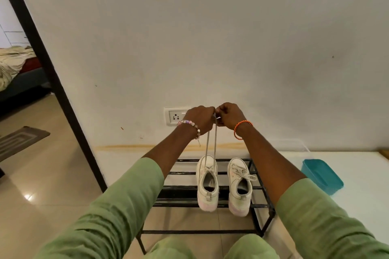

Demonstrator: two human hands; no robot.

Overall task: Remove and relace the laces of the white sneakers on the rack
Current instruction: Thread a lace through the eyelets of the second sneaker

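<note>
Lace (211,143): soft, light, limp; we judge its ends the hold; left hand (200,119) and right hand (229,114) pinch them above the left sneaker (207,183)

L hand (200,119) & R hand (229,114) raised together, each pinching an end of the lace (211,143) running down to left sneaker (207,183). Right sneaker (240,187) laced, beside it on black rack (265,202).
</note>
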